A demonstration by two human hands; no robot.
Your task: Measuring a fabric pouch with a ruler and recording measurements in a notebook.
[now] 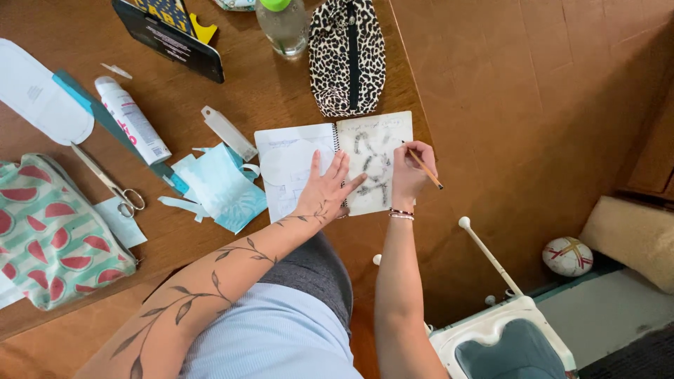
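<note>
Nearest the lens, a pale blue shirt and grey shorts fill the bottom of the view, and two bare forearms reach up from them onto the wooden table (232, 98).

Going from the left: a watermelon-print pouch (53, 235) sits at the table's near left edge, its left side cut off. Beside it lie scissors (109, 184), a white spray can (132, 119) and torn pale blue paper scraps (221, 186).

Then comes the left hand (326, 189), spread flat with fingers splayed, pressing down across the spiral spine of an open notebook (295, 158); it grips nothing, it only pins the pages. The notebook lies near the table's right edge, just below a leopard-print pencil case (347, 52).

Further right, the right hand (411, 172) is curled closed around a pencil (423, 167), pinching it low, near the paper, with the far end slanting off to the right. The tip itself is hidden behind the fingers.

By my judgement the notebook is light and floppy, likely to slide or spring shut unless held flat at the spine, and the pencil is light, stiff and thin, best gripped close to its point.

The dark drawing on the right page is too blurred to read. A dark object at the table's far edge is cut off.
</note>
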